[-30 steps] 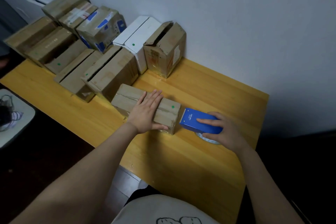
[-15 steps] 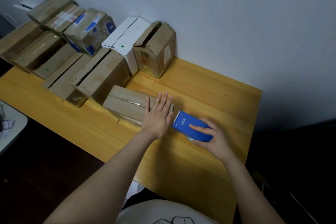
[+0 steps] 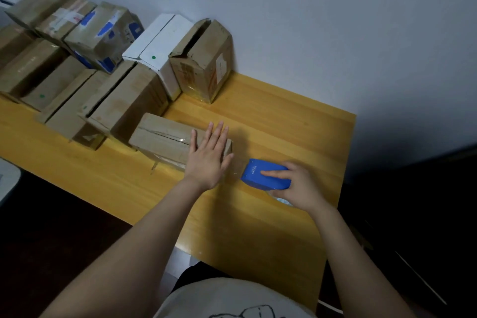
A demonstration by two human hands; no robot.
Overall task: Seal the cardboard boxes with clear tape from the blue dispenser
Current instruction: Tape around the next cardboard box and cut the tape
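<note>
While the left hand (image 3: 209, 155) lies flat, fingers straight and spread, on the front box (image 3: 160, 139) on the table (image 3: 258, 214), the right hand (image 3: 299, 186) curls round the blue dispenser (image 3: 265, 174) just beside; light cardboard probably slides, so press its top.

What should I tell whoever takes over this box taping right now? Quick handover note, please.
Left hand: flat, pressing the right end of the near box.
Right hand: grips the blue dispenser, just right of that box.
Done: clear tape seems laid along its top seam; whether it's cut is unclear.
Left: finish this one, then seal the boxes behind; several show open seams.
</note>
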